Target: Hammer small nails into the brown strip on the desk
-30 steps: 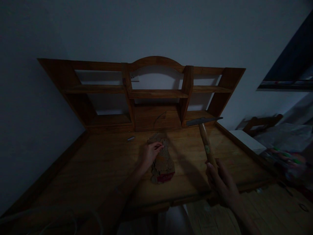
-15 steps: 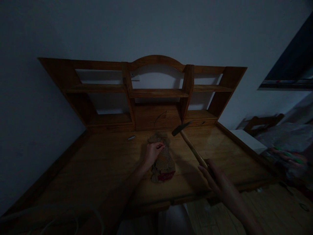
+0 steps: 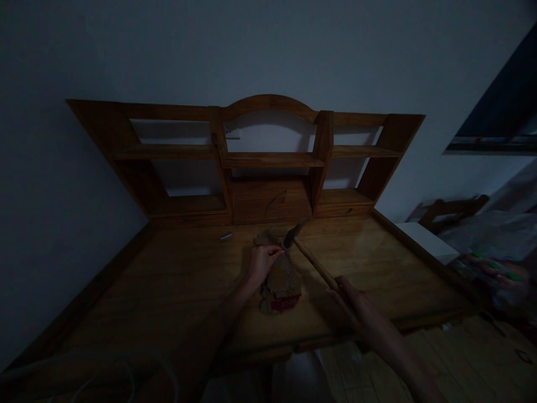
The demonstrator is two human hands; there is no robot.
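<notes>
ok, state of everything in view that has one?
Left hand: fingertips pinched together over the brown block; anything between them unclear.
Right hand: closed, gripping the hammer by its handle.
Hammer: head beside the left fingertips, contact unclear.
Brown block: ragged-edged, lying on the desk.
Small metal piece: lying on the desk.
Right drawer: looks shut.

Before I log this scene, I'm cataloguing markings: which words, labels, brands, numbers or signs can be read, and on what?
None can be read.
Red patch on the brown slab: any print is too dark and blurred.
Hammer: no legible marking.
Colourful items at far right: too blurred to read.
</notes>
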